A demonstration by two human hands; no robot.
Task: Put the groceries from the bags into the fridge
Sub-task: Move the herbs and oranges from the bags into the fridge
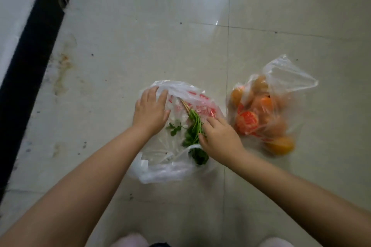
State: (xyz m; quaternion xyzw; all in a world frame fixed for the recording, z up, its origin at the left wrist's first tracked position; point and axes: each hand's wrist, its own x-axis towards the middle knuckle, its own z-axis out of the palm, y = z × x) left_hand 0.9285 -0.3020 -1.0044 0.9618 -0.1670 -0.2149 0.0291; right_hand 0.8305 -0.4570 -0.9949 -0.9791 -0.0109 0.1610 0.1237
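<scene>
A thin white plastic bag (164,170) with red print lies on the tiled floor below me. A bunch of green leafy herbs (193,126) with pale roots lies in its open mouth. My left hand (150,109) rests on the bag's far left side, fingers fairly straight. My right hand (218,137) has its fingers curled around the herb stems at the bunch's right side. A second clear bag (289,78) to the right holds several oranges (281,145).
Glossy beige floor tiles (140,36) surround both bags. A black strip (34,46) below a white surface runs along the left. Pink slipper tips (128,240) show at the bottom edge.
</scene>
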